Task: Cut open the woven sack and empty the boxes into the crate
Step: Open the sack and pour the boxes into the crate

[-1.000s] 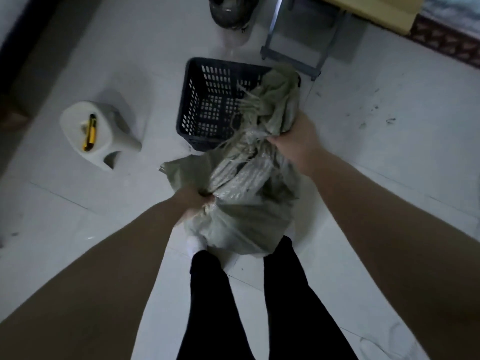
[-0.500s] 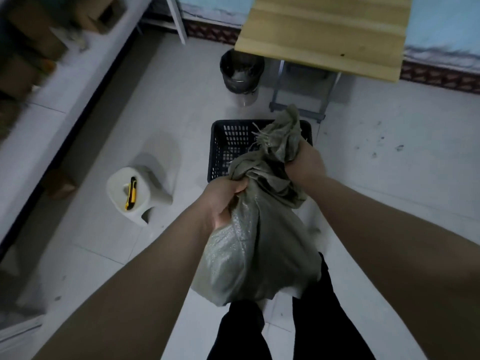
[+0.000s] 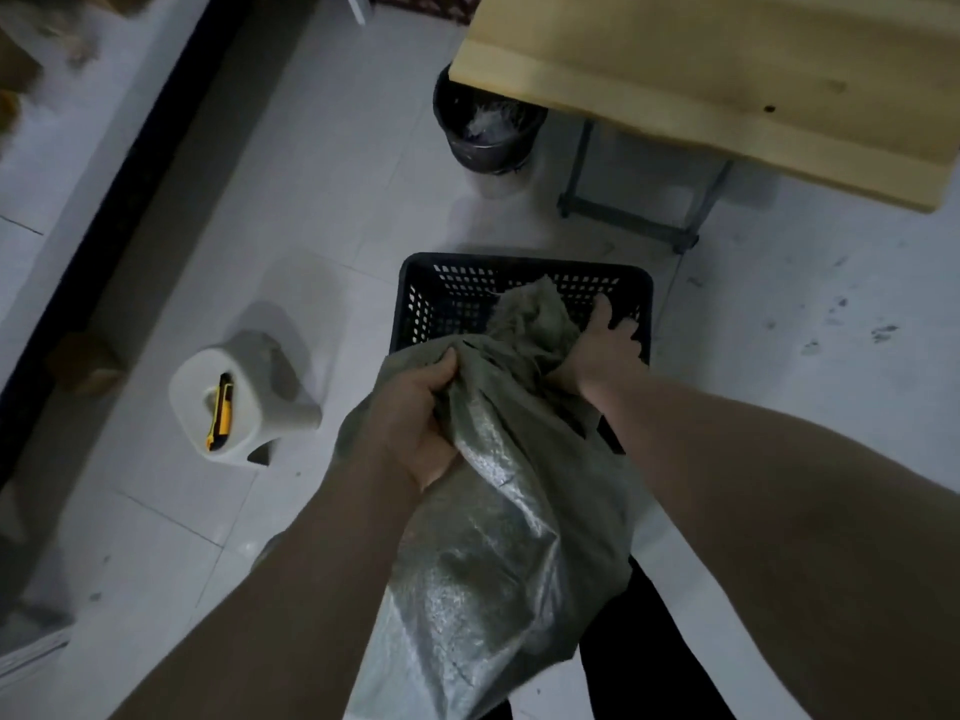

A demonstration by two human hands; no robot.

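A grey-green woven sack (image 3: 498, 553) hangs lifted off the floor in front of my legs, its bunched frayed top leaning over the near rim of the black slotted crate (image 3: 415, 288). My left hand (image 3: 421, 418) grips a fold of the sack's upper left side. My right hand (image 3: 602, 350) grips the bunched neck on the right, above the crate. No boxes show; the sack hides its contents. A yellow and black utility knife (image 3: 222, 410) lies on a white plastic stool (image 3: 260, 402) to the left.
A black waste bin (image 3: 488, 132) stands behind the crate. A wooden table top (image 3: 727, 75) on a metal frame (image 3: 628, 220) overhangs the far right. A low white ledge with a dark edge (image 3: 104, 163) runs along the left. The floor is pale tile.
The sack has come up off the floor and toward the crate. My left hand shifted from its lower part to an upper fold; my right hand went lower over the crate.
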